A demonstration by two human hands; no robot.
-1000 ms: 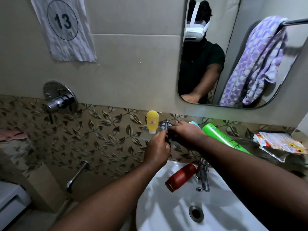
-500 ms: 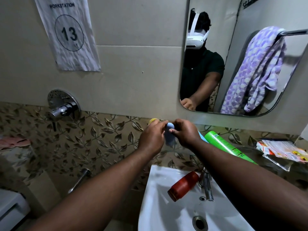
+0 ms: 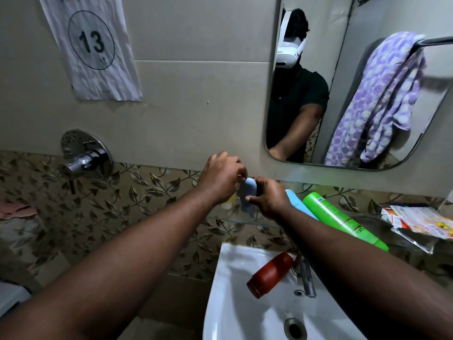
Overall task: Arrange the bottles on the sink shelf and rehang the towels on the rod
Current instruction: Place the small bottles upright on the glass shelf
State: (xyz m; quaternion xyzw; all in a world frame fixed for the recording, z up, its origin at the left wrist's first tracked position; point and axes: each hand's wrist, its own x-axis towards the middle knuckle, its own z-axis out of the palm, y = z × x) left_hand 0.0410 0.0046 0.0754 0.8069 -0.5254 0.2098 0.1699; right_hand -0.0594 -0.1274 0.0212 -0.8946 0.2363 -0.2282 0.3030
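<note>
We see both hands meeting in the air, sharing a small pale blue soft plastic bottle (image 3: 248,196) that stands roughly upright between them. The left hand (image 3: 221,179) reaches in from the left with its fingertips (image 3: 241,173) bunched together, pinching the bottle's rounded upper end. The right hand (image 3: 269,200) curls its fingers round the bottle's right side, with the thumb laid across the front lower down. Just below the left fingers, a yellow bottle with a white cap (image 3: 227,205) peeks out, mostly hidden by that hand. Just right of the right fingers, a light blue tube (image 3: 299,203) and a bright green plastic tube (image 3: 343,220) lie slanted side by side, above the edge of a clear glass shelf (image 3: 245,220). Farther right lies a pile of printed sachets (image 3: 416,219). Well below the fingers, a red-brown bottle (image 3: 269,274) lies on its side in the white ceramic sink (image 3: 232,303), just beside the chrome tap (image 3: 306,278). Up and to the right of the fingers, the wall mirror (image 3: 326,33) reflects a purple patterned towel (image 3: 375,101) draped over a metal rod (image 3: 438,41).
</note>
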